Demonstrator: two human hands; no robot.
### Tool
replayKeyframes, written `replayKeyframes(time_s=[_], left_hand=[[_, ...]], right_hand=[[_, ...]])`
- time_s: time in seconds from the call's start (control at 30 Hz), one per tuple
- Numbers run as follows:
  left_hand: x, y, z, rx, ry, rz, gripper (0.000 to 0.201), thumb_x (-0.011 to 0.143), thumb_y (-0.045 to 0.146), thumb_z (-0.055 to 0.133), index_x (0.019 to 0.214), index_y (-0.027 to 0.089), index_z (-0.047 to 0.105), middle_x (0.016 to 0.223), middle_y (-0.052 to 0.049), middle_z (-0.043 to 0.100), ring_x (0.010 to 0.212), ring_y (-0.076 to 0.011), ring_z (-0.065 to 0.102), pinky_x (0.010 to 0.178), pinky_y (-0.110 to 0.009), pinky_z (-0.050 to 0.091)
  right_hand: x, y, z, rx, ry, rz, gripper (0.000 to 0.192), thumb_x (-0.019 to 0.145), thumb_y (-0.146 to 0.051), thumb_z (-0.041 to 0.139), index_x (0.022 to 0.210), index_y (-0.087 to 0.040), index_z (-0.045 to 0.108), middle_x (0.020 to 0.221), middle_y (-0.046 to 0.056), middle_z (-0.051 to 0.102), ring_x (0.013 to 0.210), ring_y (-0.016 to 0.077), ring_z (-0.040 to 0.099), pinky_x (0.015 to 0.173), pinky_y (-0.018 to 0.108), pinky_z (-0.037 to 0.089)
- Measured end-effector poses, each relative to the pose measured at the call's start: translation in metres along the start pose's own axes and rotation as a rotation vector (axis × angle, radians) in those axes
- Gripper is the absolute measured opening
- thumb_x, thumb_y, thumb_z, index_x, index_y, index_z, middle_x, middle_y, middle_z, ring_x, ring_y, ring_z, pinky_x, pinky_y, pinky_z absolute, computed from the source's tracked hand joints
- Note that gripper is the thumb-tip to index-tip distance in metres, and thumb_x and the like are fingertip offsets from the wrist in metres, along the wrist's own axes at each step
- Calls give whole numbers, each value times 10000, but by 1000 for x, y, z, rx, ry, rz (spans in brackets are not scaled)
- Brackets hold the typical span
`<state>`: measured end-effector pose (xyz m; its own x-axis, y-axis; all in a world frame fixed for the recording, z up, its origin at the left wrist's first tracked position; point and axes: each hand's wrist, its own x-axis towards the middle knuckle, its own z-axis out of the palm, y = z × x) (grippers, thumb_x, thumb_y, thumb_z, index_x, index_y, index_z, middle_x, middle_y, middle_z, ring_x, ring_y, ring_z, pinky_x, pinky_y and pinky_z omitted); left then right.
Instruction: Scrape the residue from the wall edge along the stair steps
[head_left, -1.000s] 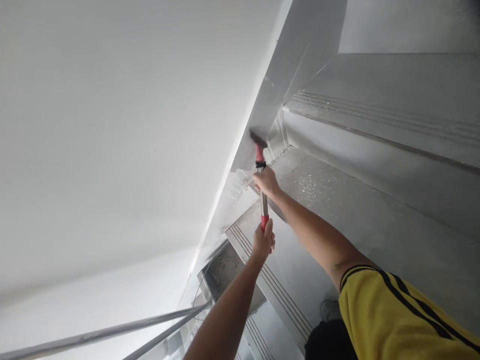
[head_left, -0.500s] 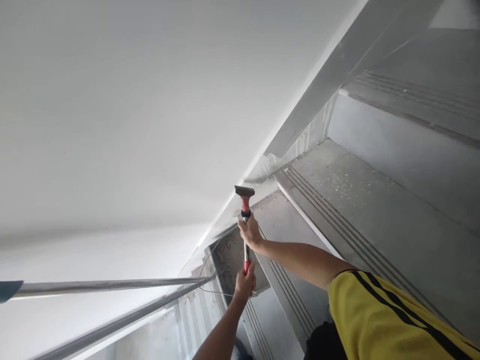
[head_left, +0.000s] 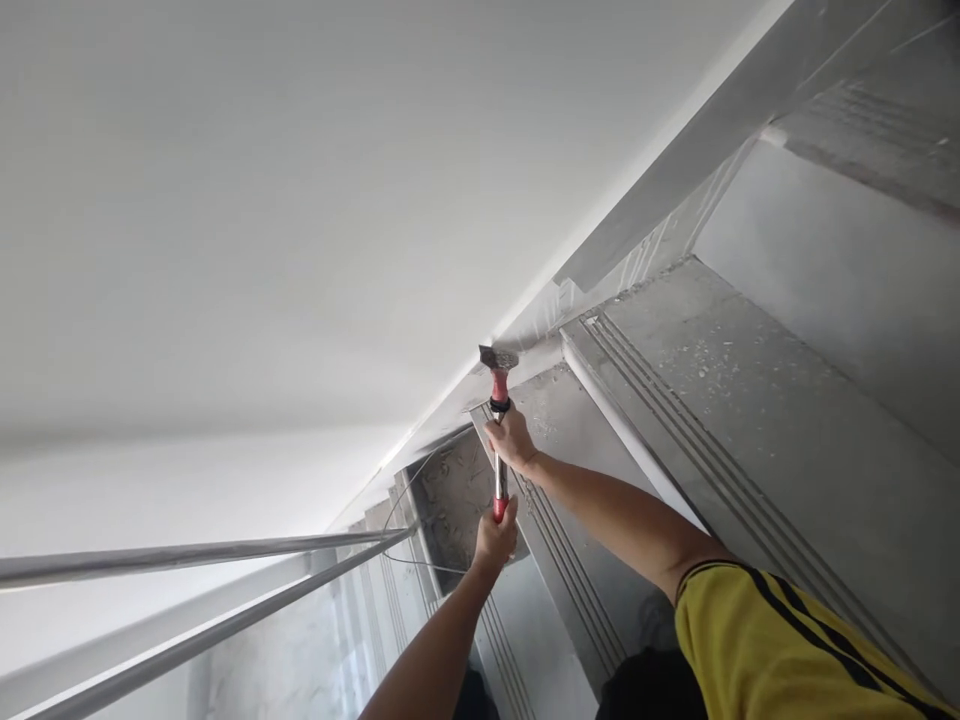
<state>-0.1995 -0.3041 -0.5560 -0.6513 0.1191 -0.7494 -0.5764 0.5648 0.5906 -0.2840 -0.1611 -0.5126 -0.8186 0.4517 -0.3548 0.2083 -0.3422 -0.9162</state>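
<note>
the scraper (head_left: 501, 478) has a dark, grey-flecked head (head_left: 498, 357), a red neck (head_left: 499, 385), a black collar (head_left: 499, 405), a silvery shaft (head_left: 501, 472) and a red lower grip (head_left: 500, 508). the shirt (head_left: 750, 650) is yellow, with black bands running down the sleeve; the cloth (head_left: 652, 690) near it is black. the wall (head_left: 262, 200) is plain white shading to soft grey, the skirting (head_left: 660, 185) mid-grey. the steps (head_left: 810, 470) are grey, lined with narrow parallel darker grooves (head_left: 667, 395) and speckled with whitish chips (head_left: 712, 360). the rails (head_left: 225, 632) are metallic grey, the container (head_left: 424, 510) dark with mottled brownish-grey contents (head_left: 454, 490).
</note>
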Motion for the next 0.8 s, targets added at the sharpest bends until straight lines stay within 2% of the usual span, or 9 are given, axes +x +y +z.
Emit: replayKeyframes(time_s=[0.1,0.2,0.3,0.5,0.57,0.63,0.67,0.73,0.8], left_hand=[[-6,8,7,30,-25,19,601,615,786,510,517,234,291,349,50,297,279,-91,312,293,-235,224],[-6,23,5,77,-31,71,578,640,751,533,526,220,337,374,45,317,315,-85,320,325,-225,225],[-4,46,2,125,-44,141,553,655,706,573,530,198,395,412,35,357,360,-74,325,364,-216,217],[-4,105,3,314,-79,294,535,702,684,543,540,179,471,458,22,373,448,-89,361,444,-223,250],[-1,113,4,293,-79,326,529,671,679,584,543,173,497,479,19,395,479,-91,376,459,-222,249],[0,101,3,238,-76,327,526,644,674,615,548,168,510,498,19,417,495,-87,387,465,-216,252],[0,87,2,202,-75,305,523,638,668,623,545,167,505,496,21,420,489,-84,388,463,-213,256],[-5,46,-1,138,-72,209,520,649,654,617,521,172,470,460,24,405,441,-82,382,437,-213,265],[-13,-1,-8,76,-60,77,559,650,684,582,467,200,373,391,28,350,361,-88,348,378,-227,250]], right_hand=[[-3,-21,-12,37,19,-6,211,634,-176,496,814,-215,395,428,-116,383,291,100,430,290,189,331],[-2,-42,-22,122,39,-16,168,601,-179,489,726,-220,385,434,-103,386,296,95,422,289,201,340],[6,-61,-34,189,112,-52,152,575,-173,474,645,-226,349,423,-103,354,291,83,395,294,210,347],[31,-88,-63,195,240,-168,174,551,-145,478,580,-219,323,411,-94,358,305,80,416,303,202,350],[34,-90,-65,207,312,-217,184,558,-143,475,588,-220,311,419,-100,347,304,66,396,305,192,344],[27,-82,-58,180,349,-264,181,585,-154,478,613,-223,314,431,-106,337,308,61,386,300,182,329],[20,-71,-50,145,337,-270,170,610,-169,486,637,-223,328,442,-105,349,314,63,392,300,181,327],[-1,-40,-27,45,254,-221,149,669,-225,510,714,-223,368,473,-101,396,328,72,412,302,181,337],[-22,0,1,-62,68,-110,181,703,-278,527,807,-219,390,514,-96,448,346,75,443,333,186,386]])
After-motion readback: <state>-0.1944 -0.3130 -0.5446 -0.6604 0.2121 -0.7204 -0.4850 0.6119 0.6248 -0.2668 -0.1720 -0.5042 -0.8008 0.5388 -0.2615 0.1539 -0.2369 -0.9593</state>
